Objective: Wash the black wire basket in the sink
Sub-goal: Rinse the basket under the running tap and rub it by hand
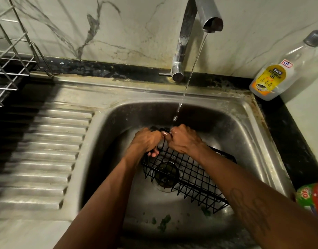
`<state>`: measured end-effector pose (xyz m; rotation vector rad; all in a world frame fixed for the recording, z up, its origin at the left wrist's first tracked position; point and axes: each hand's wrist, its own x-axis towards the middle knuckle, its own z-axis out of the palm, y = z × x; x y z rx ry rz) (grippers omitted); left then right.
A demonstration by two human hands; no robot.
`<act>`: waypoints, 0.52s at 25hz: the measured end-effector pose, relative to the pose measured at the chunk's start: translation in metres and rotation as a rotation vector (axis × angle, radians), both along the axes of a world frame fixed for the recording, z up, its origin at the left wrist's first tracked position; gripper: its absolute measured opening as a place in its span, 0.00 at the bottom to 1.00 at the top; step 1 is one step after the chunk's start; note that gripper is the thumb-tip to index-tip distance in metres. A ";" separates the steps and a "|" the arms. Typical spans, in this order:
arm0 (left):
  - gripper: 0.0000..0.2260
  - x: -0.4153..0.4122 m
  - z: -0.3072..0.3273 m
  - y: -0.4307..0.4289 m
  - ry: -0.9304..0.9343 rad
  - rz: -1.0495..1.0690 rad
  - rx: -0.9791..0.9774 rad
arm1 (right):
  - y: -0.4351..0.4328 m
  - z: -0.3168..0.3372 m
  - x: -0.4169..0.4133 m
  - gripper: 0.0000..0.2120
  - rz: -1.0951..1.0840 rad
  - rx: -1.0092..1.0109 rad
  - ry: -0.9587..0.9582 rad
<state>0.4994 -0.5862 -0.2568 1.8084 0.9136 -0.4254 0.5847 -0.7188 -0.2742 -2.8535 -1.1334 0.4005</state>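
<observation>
The black wire basket [188, 175] sits in the sink [248, 119]. The left hand [147, 141] and right hand [183, 139] each curl round its far rim, under the tap stream [188, 78]. Hazards: wet wire may slip from either grip, and water striking the knuckles may splash beyond the sink.

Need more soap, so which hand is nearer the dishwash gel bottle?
Right. The right hand grips the black wire basket down-left of the bottle; the left hand grips it farther left.
</observation>
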 end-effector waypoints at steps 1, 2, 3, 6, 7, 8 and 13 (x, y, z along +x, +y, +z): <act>0.12 -0.001 0.001 -0.001 0.005 0.014 0.017 | -0.001 0.000 0.003 0.26 0.012 0.000 0.024; 0.12 -0.002 0.004 -0.002 0.015 0.041 0.033 | -0.003 -0.001 0.005 0.28 0.028 0.001 0.007; 0.12 -0.002 0.005 -0.001 0.029 0.076 0.046 | -0.006 -0.004 0.006 0.29 0.041 0.018 -0.046; 0.13 -0.004 0.001 0.004 0.071 0.150 0.019 | -0.009 -0.011 0.006 0.31 0.061 0.076 -0.188; 0.14 -0.006 -0.002 0.006 0.085 0.136 0.006 | -0.009 -0.012 0.007 0.32 0.071 0.051 -0.172; 0.15 -0.007 -0.004 0.006 0.080 0.114 0.013 | -0.008 -0.010 0.008 0.33 0.076 0.013 -0.135; 0.15 -0.012 -0.001 0.004 -0.064 -0.108 0.618 | -0.005 -0.010 0.007 0.33 0.096 -0.118 -0.085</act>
